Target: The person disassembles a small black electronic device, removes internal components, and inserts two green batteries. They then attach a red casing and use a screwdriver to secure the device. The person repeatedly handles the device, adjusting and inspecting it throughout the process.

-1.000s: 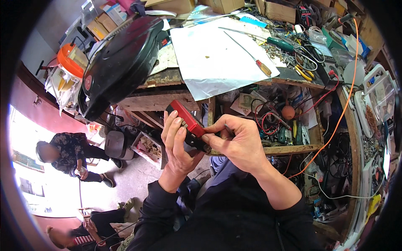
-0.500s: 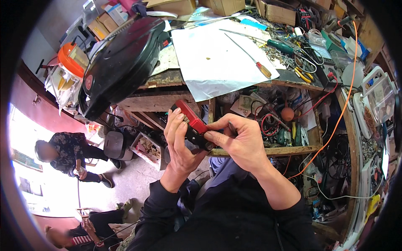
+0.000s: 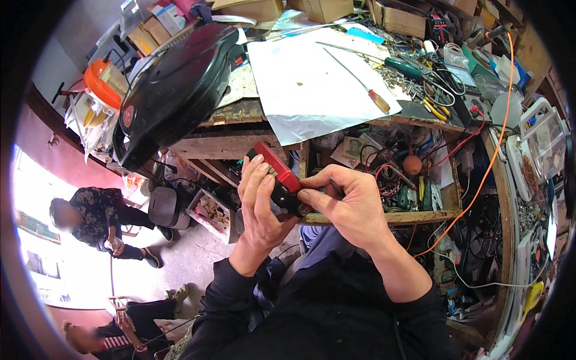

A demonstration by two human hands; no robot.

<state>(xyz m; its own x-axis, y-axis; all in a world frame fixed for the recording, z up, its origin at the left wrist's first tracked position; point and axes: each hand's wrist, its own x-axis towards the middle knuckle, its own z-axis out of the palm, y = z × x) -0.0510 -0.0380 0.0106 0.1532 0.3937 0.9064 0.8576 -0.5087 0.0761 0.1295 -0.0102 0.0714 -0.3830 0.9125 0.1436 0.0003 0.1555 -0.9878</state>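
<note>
In front of my body is a small boxy device (image 3: 281, 167), with a red casing on one side and black on the other; its exact kind does not show. My left hand (image 3: 259, 207) is wrapped round it, fingers across its face, holding it tilted. At its lower right end, the thumb and forefinger of my right hand (image 3: 353, 207) pinch together against the edge. Something dark and thin pokes out among the right fingers, too hidden to name. Both hands are in front of the workbench's open drawer (image 3: 414, 217).
White paper (image 3: 300, 90) covers part of the bench, with a screwdriver (image 3: 377, 101) on it. A large black casing (image 3: 180, 90) overhangs the left edge. An orange cable (image 3: 493, 162) runs down the right. Two people (image 3: 96, 213) sit at the left.
The device and both hands have shifted very slightly to the right, with the grip much the same. At the lower left, one seated person's hands have moved a little.
</note>
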